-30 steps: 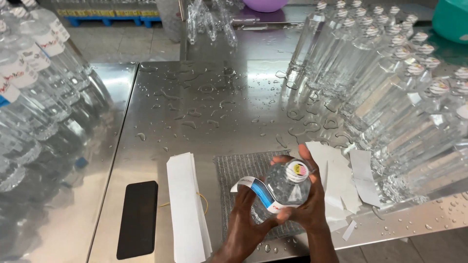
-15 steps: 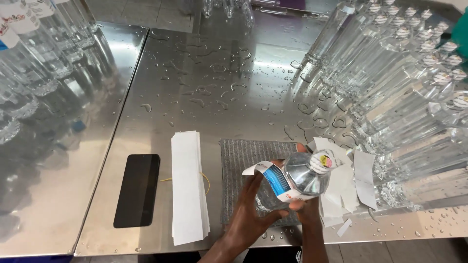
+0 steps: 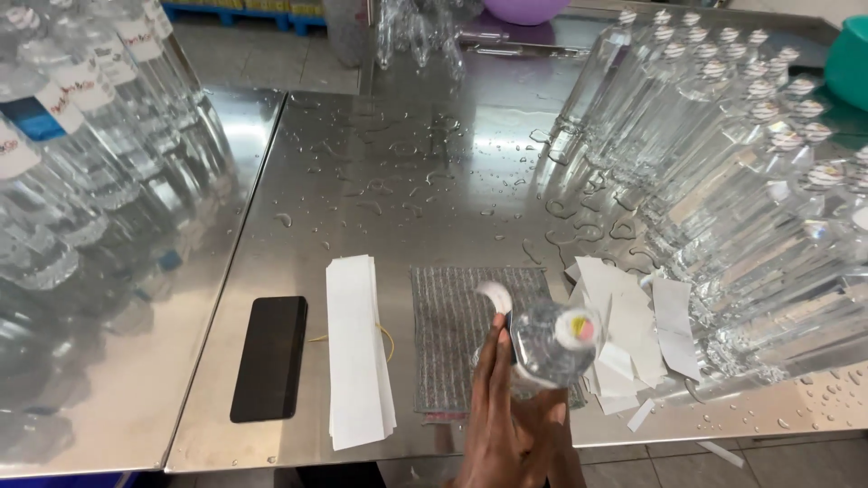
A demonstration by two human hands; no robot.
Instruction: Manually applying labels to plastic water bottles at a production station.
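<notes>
Small bottling or labelling workshop. Wet stainless steel tables (image 3: 407, 181), rows of capped clear water bottles (image 3: 723, 154) right, labelled bottles (image 3: 72, 117) left, stack of white label strips (image 3: 357, 348), loose label backings (image 3: 624, 334), blue pallet (image 3: 244, 9) on tiled floor.

At the bottom centre of the frame the hands (image 3: 517, 425) overlap and are cut off by the lower edge, so the left cannot be told from the right, and they hide the lower body of the clear plastic water bottle (image 3: 551, 342), which is motion-blurred. The curled white paper label (image 3: 495, 294) at its side is blurred too. The rows of clear bottles (image 3: 54, 163) at the left run past the frame's edge, as does the teal plastic tub (image 3: 850, 59) at the upper right.
</notes>
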